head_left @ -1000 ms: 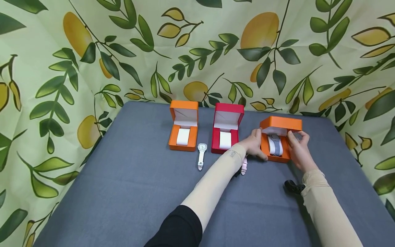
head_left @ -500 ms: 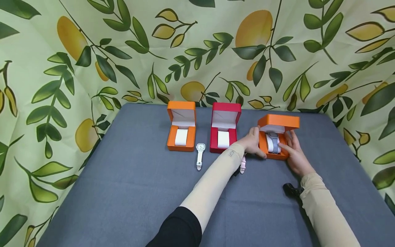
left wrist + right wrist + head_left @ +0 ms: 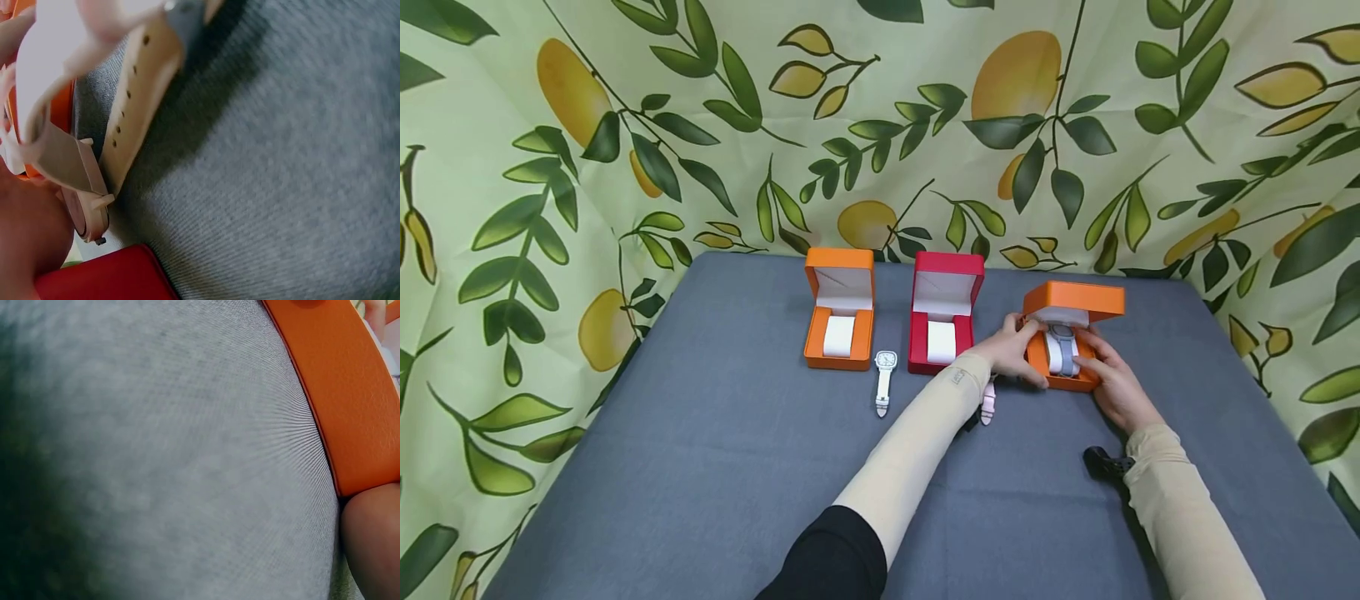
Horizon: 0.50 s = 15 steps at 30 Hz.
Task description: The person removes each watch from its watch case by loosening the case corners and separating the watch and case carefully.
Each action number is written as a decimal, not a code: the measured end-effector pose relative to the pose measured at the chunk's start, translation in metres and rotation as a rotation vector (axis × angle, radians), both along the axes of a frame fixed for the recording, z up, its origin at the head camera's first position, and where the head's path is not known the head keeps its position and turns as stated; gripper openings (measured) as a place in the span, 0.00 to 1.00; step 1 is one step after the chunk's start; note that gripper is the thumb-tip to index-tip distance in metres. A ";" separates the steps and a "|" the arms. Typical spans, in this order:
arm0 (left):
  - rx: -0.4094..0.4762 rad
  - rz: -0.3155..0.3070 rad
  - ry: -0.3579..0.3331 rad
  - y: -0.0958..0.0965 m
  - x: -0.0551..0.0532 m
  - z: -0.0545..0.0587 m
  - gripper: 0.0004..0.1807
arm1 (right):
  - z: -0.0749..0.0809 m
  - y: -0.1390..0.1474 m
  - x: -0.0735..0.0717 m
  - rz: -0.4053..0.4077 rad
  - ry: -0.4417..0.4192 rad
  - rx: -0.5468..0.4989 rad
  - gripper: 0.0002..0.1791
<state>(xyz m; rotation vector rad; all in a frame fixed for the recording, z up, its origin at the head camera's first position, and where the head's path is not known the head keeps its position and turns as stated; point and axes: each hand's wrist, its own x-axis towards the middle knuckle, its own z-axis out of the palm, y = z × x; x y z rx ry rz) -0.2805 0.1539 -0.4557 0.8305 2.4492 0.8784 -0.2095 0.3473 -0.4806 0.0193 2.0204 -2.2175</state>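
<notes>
An orange watch box (image 3: 1074, 301) stands at the right with its lid raised. Inside, a watch with a grey-blue strap (image 3: 1065, 350) is wrapped round a white cushion (image 3: 1055, 354). My left hand (image 3: 1013, 348) grips the box's left side, thumb low at the front corner and fingers near the hinge. At the right side, my right hand (image 3: 1118, 385) holds the wall, its thumb reaching over the rim to the watch. A pale pink watch (image 3: 988, 403) lies under my left wrist, mostly hidden; its strap (image 3: 134, 106) with holes shows in the left wrist view.
Another orange box (image 3: 817, 348) and a red box (image 3: 919, 354) stand open to the left, each with a white cushion. Between and before them lies a white watch (image 3: 884, 379). A grey cloth (image 3: 737, 467) covers the table; a leaf-patterned curtain (image 3: 685, 83) hangs behind.
My right hand has shifted from the lid's right edge down to the box's inside, its thumb now at the watch. My left hand stays at the left side.
</notes>
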 end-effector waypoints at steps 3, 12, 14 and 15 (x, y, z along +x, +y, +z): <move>0.005 0.014 -0.025 0.001 0.000 -0.002 0.46 | 0.000 0.001 0.002 0.026 -0.042 0.029 0.31; -0.002 0.059 0.045 0.007 0.000 0.000 0.42 | 0.005 0.005 -0.006 0.093 -0.141 0.201 0.39; -0.042 0.057 0.087 0.010 0.001 0.002 0.42 | 0.007 0.006 -0.009 0.127 -0.118 0.251 0.42; -0.060 0.061 0.109 0.011 0.001 0.003 0.42 | 0.008 0.006 -0.011 0.142 -0.113 0.278 0.44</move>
